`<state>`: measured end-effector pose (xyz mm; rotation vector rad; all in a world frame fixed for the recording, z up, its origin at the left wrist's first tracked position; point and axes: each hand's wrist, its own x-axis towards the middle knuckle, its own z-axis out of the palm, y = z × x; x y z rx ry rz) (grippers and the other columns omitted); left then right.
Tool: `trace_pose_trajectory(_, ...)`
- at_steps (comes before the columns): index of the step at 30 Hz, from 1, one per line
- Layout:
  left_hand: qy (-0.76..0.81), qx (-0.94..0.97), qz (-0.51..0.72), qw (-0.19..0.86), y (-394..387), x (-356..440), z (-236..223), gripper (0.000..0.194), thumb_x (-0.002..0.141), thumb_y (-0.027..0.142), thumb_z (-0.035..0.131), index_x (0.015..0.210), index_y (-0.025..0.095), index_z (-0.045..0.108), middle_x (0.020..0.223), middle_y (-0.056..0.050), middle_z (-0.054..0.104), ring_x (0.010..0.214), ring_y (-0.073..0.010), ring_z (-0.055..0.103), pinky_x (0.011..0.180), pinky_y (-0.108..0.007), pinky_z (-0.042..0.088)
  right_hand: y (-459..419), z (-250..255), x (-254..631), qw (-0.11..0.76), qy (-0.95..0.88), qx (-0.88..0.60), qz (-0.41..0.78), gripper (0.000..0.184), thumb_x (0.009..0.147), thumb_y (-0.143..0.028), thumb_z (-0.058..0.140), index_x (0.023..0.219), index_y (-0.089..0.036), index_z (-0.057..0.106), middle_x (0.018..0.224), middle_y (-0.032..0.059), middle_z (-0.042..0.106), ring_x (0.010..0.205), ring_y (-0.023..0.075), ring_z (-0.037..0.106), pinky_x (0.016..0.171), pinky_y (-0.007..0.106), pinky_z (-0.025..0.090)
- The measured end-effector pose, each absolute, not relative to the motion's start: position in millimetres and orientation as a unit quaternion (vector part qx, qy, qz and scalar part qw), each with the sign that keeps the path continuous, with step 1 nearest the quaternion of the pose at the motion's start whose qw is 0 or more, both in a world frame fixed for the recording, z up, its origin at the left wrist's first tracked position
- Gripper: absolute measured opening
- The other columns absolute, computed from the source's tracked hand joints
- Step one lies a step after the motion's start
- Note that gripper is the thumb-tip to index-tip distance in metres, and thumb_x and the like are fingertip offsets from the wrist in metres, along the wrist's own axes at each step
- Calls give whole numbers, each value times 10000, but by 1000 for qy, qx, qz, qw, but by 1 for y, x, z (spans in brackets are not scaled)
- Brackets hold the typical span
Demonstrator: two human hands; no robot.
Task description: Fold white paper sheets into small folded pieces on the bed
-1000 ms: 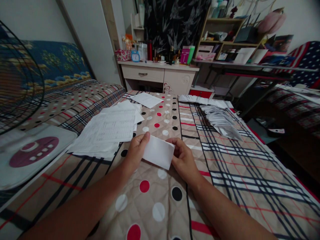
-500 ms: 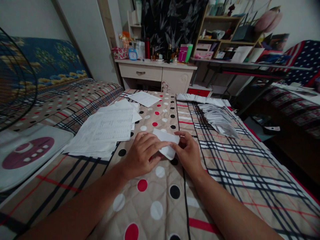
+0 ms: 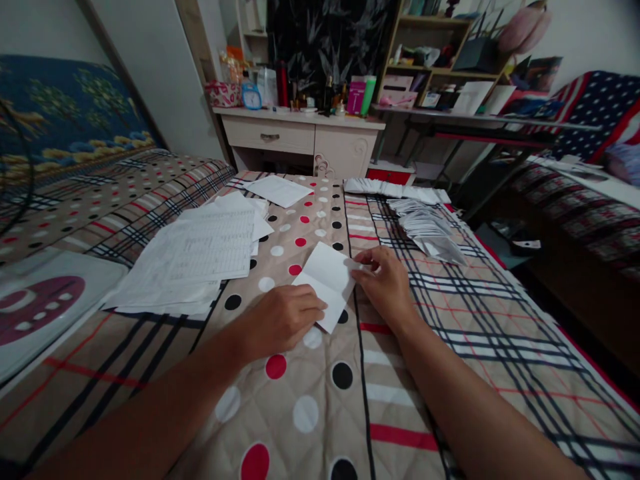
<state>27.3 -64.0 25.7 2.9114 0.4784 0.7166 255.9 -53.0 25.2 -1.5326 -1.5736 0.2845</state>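
A small white sheet of paper (image 3: 331,270) with a crease across its middle lies opened out over the dotted strip of the bedspread. My left hand (image 3: 287,319) is closed on its lower left edge, the fingers bunched together and the thumb mostly hidden. At the right edge of the sheet, my right hand (image 3: 381,283) pinches the paper between thumb and fingers. Right of the hands lies a fanned pile of folded papers (image 3: 425,227), with a row of folded papers (image 3: 397,190) behind it.
Printed sheets (image 3: 200,250) lie in a loose stack on the left, near a white bag with a purple print (image 3: 60,293). Another white sheet (image 3: 280,191) rests farther back. Beyond the bed stands a white dresser (image 3: 295,133) holding bottles and boxes.
The small paper, folded over between my fingers before, is now spread open with its crease showing. My hands have moved apart to its opposite edges. The view has shifted slightly.
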Motion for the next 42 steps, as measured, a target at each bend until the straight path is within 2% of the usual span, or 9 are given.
trace_pose_trajectory(2, 153, 959, 235, 39, -65, 28, 27, 229, 883, 103, 465, 944, 152, 680, 974, -99, 700, 930, -200, 610, 783, -333, 512, -52, 27, 257, 446, -638, -576, 250, 85, 689, -220, 680, 759, -180, 656, 753, 24, 625, 658, 151, 523, 629, 294, 418)
trace_pose_trajectory(5, 145, 963, 226, 13, -70, 31, 29, 205, 867, 87, 472, 901, 143, 666, 947, -98, 689, 890, -194, 603, 742, -313, 499, -48, 23, 258, 426, -610, -516, 424, 169, 656, -284, 726, 739, -153, 658, 706, 10, 637, 637, 135, 548, 608, 265, 425)
trace_pose_trajectory(14, 185, 964, 182, -55, -84, 41, 31, 127, 832, 93, 511, 782, 148, 613, 917, -72, 672, 803, -190, 574, 628, -310, 454, -47, 23, 265, 452, -532, -504, 509, 208, 602, -242, 766, 765, -145, 680, 709, -4, 664, 626, 101, 561, 609, 229, 425)
trace_pose_trajectory(17, 220, 954, 189, -76, -80, 39, 31, 133, 831, 82, 513, 775, 144, 617, 920, -66, 682, 808, -194, 578, 618, -315, 451, -48, 24, 262, 441, -555, -504, 494, 198, 617, -241, 749, 777, -144, 683, 719, -1, 662, 619, 104, 552, 589, 228, 413)
trace_pose_trajectory(23, 232, 956, 172, -58, -74, 35, 29, 160, 857, 73, 492, 850, 144, 636, 1040, -41, 694, 864, -184, 584, 663, -307, 480, -48, 21, 255, 384, -636, -550, 382, 102, 682, -180, 646, 770, -145, 684, 740, 23, 673, 650, 129, 573, 637, 250, 434)
trace_pose_trajectory(27, 226, 959, 164, -49, -73, 33, 28, 176, 839, 59, 503, 892, 152, 642, 1081, -27, 690, 887, -189, 580, 680, -312, 488, -49, 20, 252, 407, -635, -544, 369, 52, 702, -193, 644, 737, -155, 643, 721, 10, 650, 647, 123, 566, 633, 242, 435)
trace_pose_trajectory(32, 212, 963, 162, -44, -72, 31, 29, 199, 815, 46, 507, 915, 160, 637, 1067, -19, 693, 893, -190, 581, 692, -318, 481, -49, 17, 249, 394, -654, -556, 330, 206, 665, -291, 755, 699, -177, 587, 640, -30, 587, 562, 101, 485, 520, 222, 359)
trace_pose_trajectory(36, 199, 965, 162, -56, -71, 31, 30, 205, 812, 41, 500, 909, 165, 631, 1067, -17, 695, 878, -188, 583, 680, -320, 457, -46, 16, 247, 341, -686, -592, 250, 187, 666, -290, 770, 703, -185, 620, 642, -30, 610, 557, 99, 493, 523, 227, 334)
trace_pose_trajectory(42, 200, 963, 174, -56, -69, 29, 30, 215, 810, 23, 501, 914, 167, 623, 1075, -8, 697, 884, -185, 581, 699, -330, 440, -41, 18, 250, 331, -677, -586, 298, 153, 688, -267, 745, 704, -175, 624, 653, -24, 620, 563, 95, 509, 529, 216, 353)
